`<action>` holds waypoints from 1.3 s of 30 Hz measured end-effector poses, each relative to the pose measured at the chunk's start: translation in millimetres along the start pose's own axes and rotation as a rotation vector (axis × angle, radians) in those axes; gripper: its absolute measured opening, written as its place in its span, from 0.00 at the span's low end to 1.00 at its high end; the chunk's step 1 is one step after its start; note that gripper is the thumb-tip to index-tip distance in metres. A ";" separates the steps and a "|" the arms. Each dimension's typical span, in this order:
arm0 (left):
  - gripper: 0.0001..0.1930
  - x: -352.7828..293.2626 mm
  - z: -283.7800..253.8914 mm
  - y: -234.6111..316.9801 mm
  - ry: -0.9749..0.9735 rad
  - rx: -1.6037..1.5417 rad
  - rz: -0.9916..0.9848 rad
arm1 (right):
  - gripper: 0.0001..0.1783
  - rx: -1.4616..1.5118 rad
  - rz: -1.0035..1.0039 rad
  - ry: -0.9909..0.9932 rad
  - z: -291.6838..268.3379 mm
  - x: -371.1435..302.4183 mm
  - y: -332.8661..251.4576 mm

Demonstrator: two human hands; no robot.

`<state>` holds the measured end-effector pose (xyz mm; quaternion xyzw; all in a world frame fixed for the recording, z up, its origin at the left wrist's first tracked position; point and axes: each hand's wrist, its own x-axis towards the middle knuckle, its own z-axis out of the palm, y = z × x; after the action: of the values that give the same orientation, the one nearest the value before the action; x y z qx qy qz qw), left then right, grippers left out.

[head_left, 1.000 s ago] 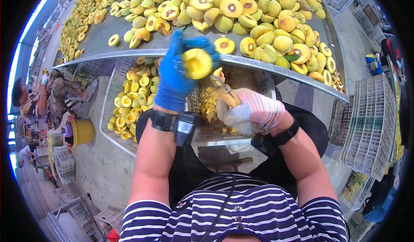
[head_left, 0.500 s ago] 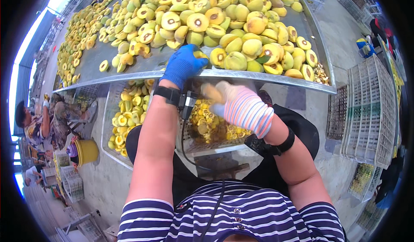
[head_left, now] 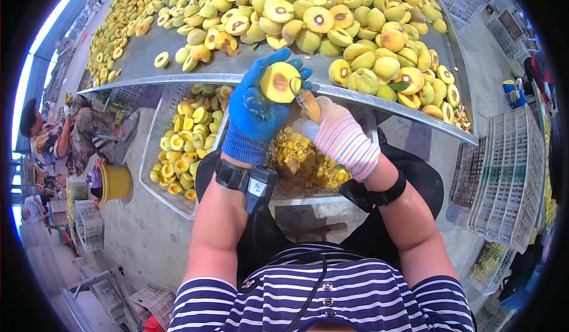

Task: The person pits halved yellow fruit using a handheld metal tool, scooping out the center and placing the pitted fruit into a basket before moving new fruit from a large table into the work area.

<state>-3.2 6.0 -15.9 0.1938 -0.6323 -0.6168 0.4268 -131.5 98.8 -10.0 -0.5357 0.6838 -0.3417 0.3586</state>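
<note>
Blue-gloved left fingers (head_left: 271, 58) hold a yellow fruit half (head_left: 277, 84).

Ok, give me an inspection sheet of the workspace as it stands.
Surface: metal table, heaped with peach halves.
Job's things: held peach half, brown-centred; wooden-handled loop tool, tip at the cut face.
Clutter: green leaf on the heap; tan fragments at the right corner.
Hands: left hand cups the held peach half; right hand grips the tool.
Cables: black cable across striped shirt.
Surroundings: stacked crates, yellow bucket, seated co-worker.
</note>
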 end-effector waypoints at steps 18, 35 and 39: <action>0.24 0.6 -18.6 15.9 0.145 -0.201 -0.374 | 0.16 -0.217 -0.065 -0.120 25.2 13.0 -6.7; 0.24 19.2 2.3 -4.1 -0.069 -0.310 -0.444 | 0.13 0.739 0.297 -0.459 1.1 -14.1 1.7; 0.29 16.0 12.1 -17.5 -0.255 -0.804 -0.417 | 0.14 0.894 0.209 -0.619 -2.7 -19.0 17.5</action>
<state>-26.5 -1.8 -26.2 0.0586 -0.3382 -0.9043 0.2540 -139.2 121.0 -21.2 -0.3360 0.3842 -0.3881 0.7674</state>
